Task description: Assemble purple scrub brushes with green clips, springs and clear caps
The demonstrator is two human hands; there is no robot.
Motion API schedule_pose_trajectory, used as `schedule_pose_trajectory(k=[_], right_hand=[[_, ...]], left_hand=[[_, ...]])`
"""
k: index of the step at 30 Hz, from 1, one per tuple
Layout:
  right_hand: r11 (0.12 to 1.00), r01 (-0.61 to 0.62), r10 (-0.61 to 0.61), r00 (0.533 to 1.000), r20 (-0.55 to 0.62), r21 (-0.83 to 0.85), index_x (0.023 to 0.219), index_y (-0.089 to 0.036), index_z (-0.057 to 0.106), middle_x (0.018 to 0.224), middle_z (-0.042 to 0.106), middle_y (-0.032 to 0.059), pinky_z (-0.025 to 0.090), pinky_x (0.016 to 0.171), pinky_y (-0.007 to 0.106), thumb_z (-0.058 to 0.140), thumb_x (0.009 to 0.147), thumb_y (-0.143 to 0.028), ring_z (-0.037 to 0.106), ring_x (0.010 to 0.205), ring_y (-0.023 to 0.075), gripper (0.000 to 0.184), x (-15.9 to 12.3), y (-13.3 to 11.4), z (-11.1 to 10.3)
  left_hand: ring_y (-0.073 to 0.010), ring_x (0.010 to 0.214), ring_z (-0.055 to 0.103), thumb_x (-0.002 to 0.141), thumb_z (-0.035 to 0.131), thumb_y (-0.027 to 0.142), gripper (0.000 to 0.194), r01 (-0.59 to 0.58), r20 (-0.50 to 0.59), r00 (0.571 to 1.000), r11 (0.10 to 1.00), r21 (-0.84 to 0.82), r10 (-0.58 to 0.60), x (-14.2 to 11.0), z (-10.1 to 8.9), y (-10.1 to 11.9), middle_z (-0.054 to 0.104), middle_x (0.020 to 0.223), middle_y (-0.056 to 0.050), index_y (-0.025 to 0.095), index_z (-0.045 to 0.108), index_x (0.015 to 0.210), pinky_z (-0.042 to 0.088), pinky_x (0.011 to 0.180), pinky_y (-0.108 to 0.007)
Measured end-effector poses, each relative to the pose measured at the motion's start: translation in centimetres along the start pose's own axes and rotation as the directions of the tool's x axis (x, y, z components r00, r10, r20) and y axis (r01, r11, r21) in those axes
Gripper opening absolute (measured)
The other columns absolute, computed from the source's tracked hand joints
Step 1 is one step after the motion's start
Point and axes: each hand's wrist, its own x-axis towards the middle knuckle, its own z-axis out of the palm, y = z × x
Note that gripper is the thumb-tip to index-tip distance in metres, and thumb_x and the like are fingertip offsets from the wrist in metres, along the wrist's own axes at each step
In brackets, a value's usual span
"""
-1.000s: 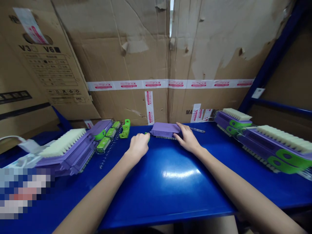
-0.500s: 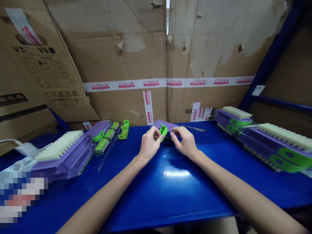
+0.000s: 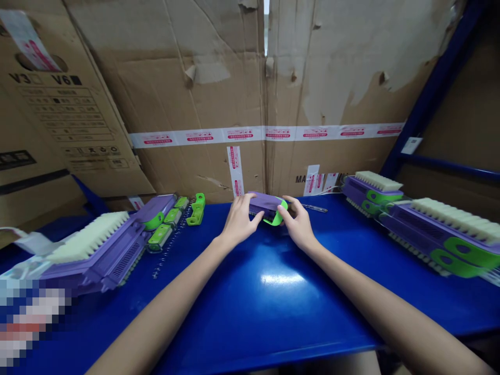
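A small purple plastic housing is held between my two hands near the back of the blue table. My left hand grips its left end, fingers behind and thumb in front. A bright green end cap sits at the housing's right end. Thumb and fingers of my right hand pinch that cap; whether it is fully seated I cannot tell. Just behind my right hand lies a thin screwdriver, partly hidden.
Left on the table are purple units with cream bristle-like tops, several green blocks, loose green caps and springs. More purple units stand right. Cardboard walls off the back.
The green end cap has gone from my left hand to the right end of the purple housing, where my right hand now pinches it. My left hand has shifted onto the housing's left end.
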Motion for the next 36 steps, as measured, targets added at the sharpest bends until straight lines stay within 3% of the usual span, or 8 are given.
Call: schedule_pose_trajectory(k=[3, 7, 12, 17, 24, 30, 36], right_hand=[[0.999, -0.047, 0.047, 0.998, -0.046, 0.005, 0.111, -0.020, 0.055, 0.079, 0.061, 0.0041, 0.051, 0.048, 0.029, 0.056, 0.079, -0.049, 0.058, 0.061, 0.0167, 0.043, 0.3, 0.3, -0.3], [0.992, -0.123, 0.119, 0.987, -0.108, -0.035, 0.109, -0.018, 0.057, 0.077, 0.059, 0.0042, 0.052, 0.046, 0.030, 0.056, 0.077, -0.050, 0.057, 0.061, 0.0174, 0.044, 0.7, 0.8, -0.7], [0.961, -0.271, 0.276, 0.954, -0.114, 0.059, 0.112, -0.018, 0.052, 0.077, 0.055, 0.0017, 0.054, 0.043, 0.029, 0.058, 0.076, -0.045, 0.057, 0.058, 0.0152, 0.045, 1.0, 1.3, -0.7], [0.911, -0.382, 0.387, 0.922, -0.004, 0.157, 0.117, -0.018, 0.046, 0.074, 0.055, -0.0006, 0.056, 0.046, 0.025, 0.060, 0.078, -0.037, 0.059, 0.061, 0.0135, 0.045, 1.0, 1.1, -0.6], [0.909, -0.390, 0.379, 0.920, 0.102, 0.144, 0.118, -0.018, 0.048, 0.081, 0.063, 0.0026, 0.054, 0.047, 0.022, 0.061, 0.079, -0.033, 0.061, 0.063, 0.0131, 0.043, 0.9, 0.9, -0.9], [0.924, -0.364, 0.335, 0.918, 0.213, 0.118, 0.119, -0.018, 0.050, 0.085, 0.066, 0.0037, 0.052, 0.049, 0.020, 0.063, 0.078, -0.031, 0.062, 0.067, 0.0132, 0.045, 0.7, 0.2, -0.9], [0.895, -0.412, 0.397, 0.910, 0.115, 0.170, 0.113, -0.017, 0.053, 0.066, 0.057, -0.0015, 0.050, 0.041, 0.020, 0.061, 0.080, -0.029, 0.055, 0.054, 0.0110, 0.036, 0.7, 0.2, -0.6]], left_hand=[[-0.0301, 0.132, 0.034, 0.077, 0.060, 0.028, 0.057, -0.100, 0.166, 0.984, 0.960, 0.261, 0.058, 0.3, -0.3, -2.2, 0.040, 0.141, -0.016, 0.016, 0.040, 0.129, 0.030, 0.107, -0.047], [-0.0311, 0.132, 0.035, 0.080, 0.056, 0.029, 0.058, -0.181, 0.304, 0.951, 0.905, 0.386, 0.061, -0.3, -0.1, -3.5, 0.040, 0.141, -0.017, 0.014, 0.039, 0.133, 0.030, 0.108, -0.047], [-0.0318, 0.124, 0.044, 0.082, 0.054, 0.028, 0.043, -0.270, 0.244, 0.954, 0.852, 0.448, 0.173, -1.1, -0.2, -3.6, 0.049, 0.129, -0.019, 0.012, 0.047, 0.121, 0.037, 0.101, -0.048], [-0.0336, 0.125, 0.043, 0.082, 0.056, 0.028, 0.034, -0.324, 0.223, 0.944, 0.817, 0.476, 0.245, -1.5, -0.1, -4.0, 0.047, 0.130, -0.023, 0.009, 0.050, 0.109, 0.037, 0.103, -0.047], [-0.0326, 0.126, 0.042, 0.081, 0.058, 0.029, 0.033, -0.288, 0.178, 0.957, 0.827, 0.482, 0.229, -2.2, 0.1, -4.1, 0.047, 0.130, -0.022, 0.010, 0.049, 0.107, 0.037, 0.101, -0.046], [-0.0324, 0.111, 0.049, 0.081, 0.059, 0.033, 0.051, -0.223, 0.136, 0.975, 0.804, 0.551, 0.177, -2.5, -0.1, -3.4, 0.053, 0.118, -0.020, 0.011, 0.045, 0.125, 0.041, 0.091, -0.047], [-0.0307, 0.106, 0.050, 0.081, 0.058, 0.025, 0.043, -0.234, 0.136, 0.972, 0.790, 0.567, 0.190, -2.4, -0.2, -3.8, 0.054, 0.115, -0.018, 0.013, 0.051, 0.122, 0.044, 0.089, -0.045]])
